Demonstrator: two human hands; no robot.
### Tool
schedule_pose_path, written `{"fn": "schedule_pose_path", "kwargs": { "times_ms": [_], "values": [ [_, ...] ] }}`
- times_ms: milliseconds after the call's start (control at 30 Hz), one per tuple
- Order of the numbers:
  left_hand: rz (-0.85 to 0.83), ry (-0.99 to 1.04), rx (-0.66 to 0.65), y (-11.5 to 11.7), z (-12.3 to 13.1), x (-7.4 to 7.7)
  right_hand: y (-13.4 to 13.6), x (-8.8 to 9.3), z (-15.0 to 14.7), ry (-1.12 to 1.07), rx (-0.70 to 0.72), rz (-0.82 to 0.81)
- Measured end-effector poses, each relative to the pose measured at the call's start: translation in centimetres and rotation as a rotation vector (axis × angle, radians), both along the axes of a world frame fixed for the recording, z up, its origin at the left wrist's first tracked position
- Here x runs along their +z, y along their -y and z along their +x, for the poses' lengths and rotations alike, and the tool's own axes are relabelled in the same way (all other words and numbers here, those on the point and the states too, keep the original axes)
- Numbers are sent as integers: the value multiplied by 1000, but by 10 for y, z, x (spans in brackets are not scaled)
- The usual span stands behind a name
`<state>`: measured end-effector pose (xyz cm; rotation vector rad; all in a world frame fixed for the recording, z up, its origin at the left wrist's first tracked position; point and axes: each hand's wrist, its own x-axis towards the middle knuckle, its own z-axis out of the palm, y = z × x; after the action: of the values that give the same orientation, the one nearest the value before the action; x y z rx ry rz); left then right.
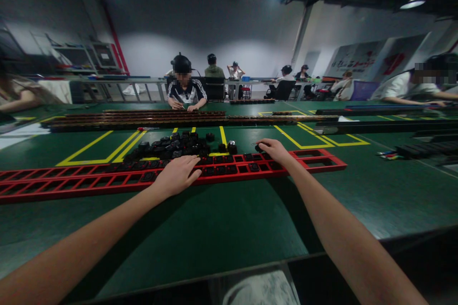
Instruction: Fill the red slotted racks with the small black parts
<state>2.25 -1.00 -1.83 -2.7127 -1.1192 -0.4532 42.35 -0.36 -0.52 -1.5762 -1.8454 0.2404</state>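
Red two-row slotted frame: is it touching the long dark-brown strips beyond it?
Apart. The head view shows green tabletop and yellow tape between the red slotted frame and the long dark-brown strips.

No text can be read with certainty. At two o'clock, a wall banner (pixel 379 52) carries a line of characters (pixel 352 64), partly dark and partly red, too blurred to make out; toward its three o'clock end stands a red emblem (pixel 394 62), equally indistinct.
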Motion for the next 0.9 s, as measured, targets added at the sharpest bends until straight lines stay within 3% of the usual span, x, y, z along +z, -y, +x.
{"fn": "schedule_pose_path", "kwargs": {
  "times_ms": [367,900],
  "values": [
    [0,-4,7,1,1,1,-6,-10,1,15,-178,-47],
    [1,-29,16,0,0,0,-7,-8,3,157,-129,-169]
  ]
}}
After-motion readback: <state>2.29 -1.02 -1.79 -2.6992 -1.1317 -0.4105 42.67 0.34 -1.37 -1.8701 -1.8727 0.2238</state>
